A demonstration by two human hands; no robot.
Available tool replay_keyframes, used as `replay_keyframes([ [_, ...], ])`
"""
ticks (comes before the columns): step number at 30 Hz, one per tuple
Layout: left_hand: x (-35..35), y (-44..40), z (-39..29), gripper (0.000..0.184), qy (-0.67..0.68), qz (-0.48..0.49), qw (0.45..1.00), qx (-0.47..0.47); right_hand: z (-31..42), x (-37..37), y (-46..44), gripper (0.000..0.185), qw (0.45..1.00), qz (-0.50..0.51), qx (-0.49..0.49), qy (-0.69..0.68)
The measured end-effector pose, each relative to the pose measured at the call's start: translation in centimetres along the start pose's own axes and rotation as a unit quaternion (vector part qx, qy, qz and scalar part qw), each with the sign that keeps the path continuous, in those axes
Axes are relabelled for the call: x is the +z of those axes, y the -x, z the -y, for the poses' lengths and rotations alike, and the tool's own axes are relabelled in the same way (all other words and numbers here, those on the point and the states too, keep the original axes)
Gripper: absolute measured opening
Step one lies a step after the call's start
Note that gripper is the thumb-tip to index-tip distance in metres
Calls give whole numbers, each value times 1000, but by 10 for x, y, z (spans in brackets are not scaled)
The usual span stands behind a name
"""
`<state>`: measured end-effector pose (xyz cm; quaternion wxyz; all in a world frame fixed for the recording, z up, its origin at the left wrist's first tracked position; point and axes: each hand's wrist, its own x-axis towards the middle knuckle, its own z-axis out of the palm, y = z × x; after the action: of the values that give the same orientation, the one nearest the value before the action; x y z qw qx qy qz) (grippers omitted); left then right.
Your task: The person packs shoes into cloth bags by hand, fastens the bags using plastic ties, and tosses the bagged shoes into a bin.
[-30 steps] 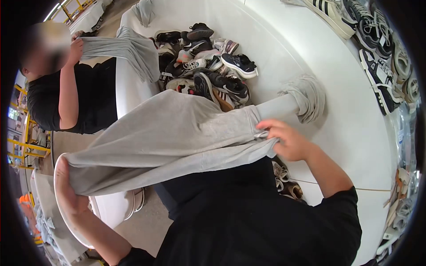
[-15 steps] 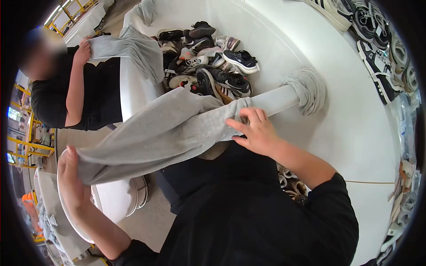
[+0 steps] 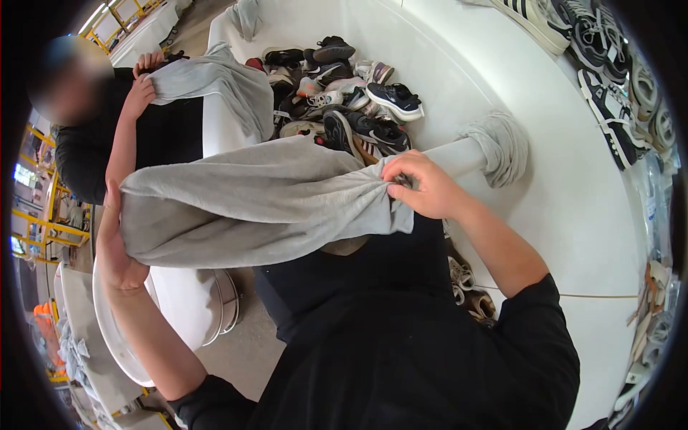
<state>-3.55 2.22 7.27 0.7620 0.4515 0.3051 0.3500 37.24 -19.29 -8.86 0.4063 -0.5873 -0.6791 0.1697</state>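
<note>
A grey cloth (image 3: pixel 251 201) is stretched between my two hands in front of my chest. My left hand (image 3: pixel 120 247) is at its wide left end, fingers partly hidden by the fabric, with the edge spread open against the palm. At the other end my right hand (image 3: pixel 423 185) pinches the fabric, which gathers into folds at the fingertips. Behind that hand a smooth pale post (image 3: pixel 455 156) sticks out, with a bunched grey cloth (image 3: pixel 498 149) around its far end.
A heap of shoes (image 3: pixel 344 100) lies on the white surface (image 3: pixel 459 79) beyond the cloth. At the left a person (image 3: pixel 129 143) holds another grey cloth (image 3: pixel 215 82). More shoes (image 3: pixel 609 118) line the right edge. A white stool (image 3: pixel 190 301) stands below left.
My left hand has risen, lifting the cloth's left end. My right hand has shifted from loosely spread fingers to a pinch on the fabric. The other person's second hand now shows on their cloth.
</note>
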Motion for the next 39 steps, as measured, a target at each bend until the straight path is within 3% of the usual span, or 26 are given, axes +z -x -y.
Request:
replay_keyframes([
  [1, 1, -2, 1, 52, 11, 9, 1000, -5, 5, -3, -3, 18, 994, 48, 26, 98],
  [4, 9, -6, 7, 47, 45, 29, 998, -30, 45, 18, -15, 33, 977, -40, -21, 210],
  [8, 50, -1, 19, 42, 81, 32, 996, -27, 84, 81, -48, 68, 985, -138, -87, 48],
  [11, 66, -3, 25, 41, 105, 76, 992, 0, 108, 121, -81, 74, 958, -252, -128, 40],
  [14, 68, -6, 23, 41, 121, 87, 989, 15, 99, 138, -113, 75, 940, -295, -147, 90],
  [15, 65, -7, 20, 41, 122, 86, 989, 22, 98, 128, -117, 61, 938, -297, -131, 122],
  [20, 33, -9, 13, 44, 91, 69, 993, 32, 70, 61, -91, 37, 947, -274, -76, 148],
  [22, 34, -4, 18, 45, 65, 53, 996, 29, 70, 38, -73, 31, 961, -258, -12, 103],
  [25, 59, 8, 23, 35, 26, 2, 999, 39, 67, 2, -50, 25, 959, -154, 173, -161],
  [28, 52, 7, 26, 34, -50, 78, 995, 41, 63, -29, -29, 23, 974, -100, 120, -164],
  [32, 56, 15, 32, 34, -140, 109, 982, 64, 55, -25, -8, 28, 935, -103, 145, -307],
  [35, 65, 16, 33, 33, -157, 75, 982, 76, 59, -9, -12, 28, 832, -154, 183, -501],
  [38, 63, 13, 24, 32, -138, 59, 987, 65, 73, 0, -13, 26, 958, -111, 140, -225],
  [39, 60, 12, 21, 32, -127, 51, 989, 57, 79, 7, -15, 33, 986, -128, 15, -102],
])
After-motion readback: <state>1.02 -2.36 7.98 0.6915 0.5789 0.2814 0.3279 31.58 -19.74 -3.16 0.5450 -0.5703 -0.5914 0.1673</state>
